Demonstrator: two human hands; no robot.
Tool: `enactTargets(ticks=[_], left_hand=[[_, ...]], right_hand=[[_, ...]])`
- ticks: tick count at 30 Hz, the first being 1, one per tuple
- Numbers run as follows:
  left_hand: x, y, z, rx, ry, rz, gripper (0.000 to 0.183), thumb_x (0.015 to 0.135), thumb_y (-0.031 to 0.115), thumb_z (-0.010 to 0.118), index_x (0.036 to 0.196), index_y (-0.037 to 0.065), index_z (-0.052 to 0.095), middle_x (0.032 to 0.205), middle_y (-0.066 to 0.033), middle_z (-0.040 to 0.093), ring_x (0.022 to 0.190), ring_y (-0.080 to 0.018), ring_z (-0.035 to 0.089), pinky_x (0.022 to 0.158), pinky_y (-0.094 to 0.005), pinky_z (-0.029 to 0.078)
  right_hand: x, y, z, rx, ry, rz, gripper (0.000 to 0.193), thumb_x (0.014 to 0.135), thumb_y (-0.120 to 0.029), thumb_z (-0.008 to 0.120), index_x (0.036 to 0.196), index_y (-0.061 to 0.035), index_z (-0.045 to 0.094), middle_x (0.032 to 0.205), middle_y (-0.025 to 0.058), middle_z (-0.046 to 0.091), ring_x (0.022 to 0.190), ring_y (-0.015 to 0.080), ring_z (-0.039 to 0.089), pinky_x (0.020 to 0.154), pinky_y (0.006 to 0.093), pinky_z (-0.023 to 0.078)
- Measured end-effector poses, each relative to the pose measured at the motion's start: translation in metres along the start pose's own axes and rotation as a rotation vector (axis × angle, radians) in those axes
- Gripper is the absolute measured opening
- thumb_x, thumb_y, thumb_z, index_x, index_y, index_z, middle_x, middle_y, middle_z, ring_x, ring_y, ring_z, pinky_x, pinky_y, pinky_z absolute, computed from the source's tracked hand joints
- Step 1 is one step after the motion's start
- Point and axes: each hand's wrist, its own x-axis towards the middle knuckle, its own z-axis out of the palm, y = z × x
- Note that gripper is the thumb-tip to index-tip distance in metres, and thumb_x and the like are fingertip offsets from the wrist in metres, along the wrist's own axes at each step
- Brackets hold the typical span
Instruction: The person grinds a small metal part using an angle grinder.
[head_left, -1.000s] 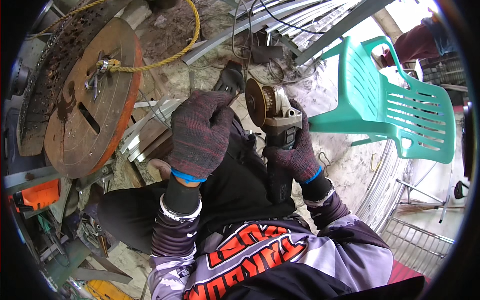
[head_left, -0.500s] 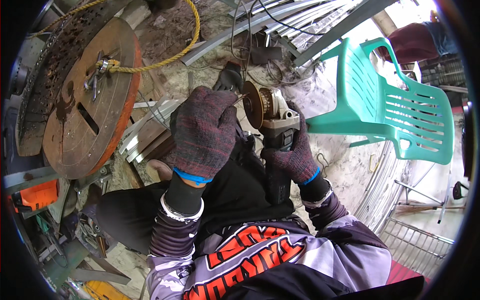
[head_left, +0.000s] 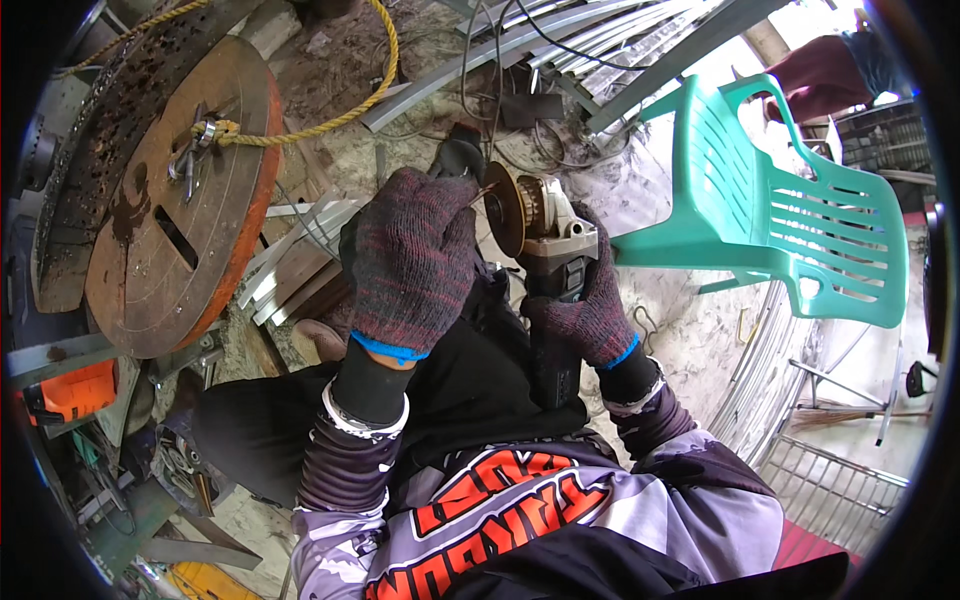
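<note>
My right hand point(head_left: 598, 315), in a dark red-and-black knit glove, is wrapped round the body of an angle grinder point(head_left: 560, 252). The grinder's thin brown disc point(head_left: 507, 212) faces left, with the metal gear head behind it. My left hand point(head_left: 412, 275), gloved alike, is closed just left of the disc. A short thin metal piece point(head_left: 481, 197) sticks out of its fingers toward the disc face. Whether its tip touches the disc I cannot tell, and the rest of it is hidden in the glove.
A green plastic chair point(head_left: 690, 200) lies tipped at the right. On the left leans a round wooden disc point(head_left: 150, 240) with a yellow rope point(head_left: 340, 120). Metal profiles point(head_left: 560, 50) and cables point(head_left: 497, 90) lie ahead. Another person's dark red clothing point(head_left: 820, 80) shows at the far right.
My left hand has shifted only very slightly, still close to the disc. The right hand and grinder hold their place. At the upper right, the other person has moved a little.
</note>
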Motion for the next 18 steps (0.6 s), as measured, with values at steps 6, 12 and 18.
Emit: enactTargets(ticks=[6,12,18], left_hand=[[0.0008,0.0006,-0.0005,-0.003,-0.008,-0.008,0.018,0.087,-0.001,0.071,0.104,0.003,0.075,0.097,-0.0172,0.071,0.093,-0.0370,0.071,0.083,-0.0435,0.057],[0.0007,-0.0006,-0.0003,-0.002,-0.006,0.005,0.018,0.087,-0.001,0.071,0.104,0.002,0.075,0.097,-0.0175,0.071,0.093,-0.0372,0.071,0.084,-0.0440,0.057],[0.0010,-0.0011,0.0006,0.009,-0.018,0.016,0.019,0.086,-0.001,0.070,0.104,0.002,0.075,0.097,-0.0177,0.072,0.093,-0.0381,0.070,0.084,-0.0446,0.057]], right_hand=[[0.0003,-0.0010,0.0000,0.011,-0.004,0.005,0.120,0.066,-0.009,0.088,0.165,-0.0130,0.019,0.140,0.0179,0.057,0.127,0.0284,0.059,0.108,0.0427,0.050],[0.0001,-0.0025,0.0000,-0.027,0.001,-0.004,0.119,0.066,-0.009,0.088,0.164,-0.0130,0.020,0.141,0.0179,0.057,0.127,0.0284,0.059,0.108,0.0422,0.050],[-0.0006,-0.0056,0.0008,0.001,0.002,0.011,0.119,0.066,-0.009,0.088,0.164,-0.0134,0.021,0.140,0.0174,0.057,0.128,0.0281,0.059,0.108,0.0418,0.050]])
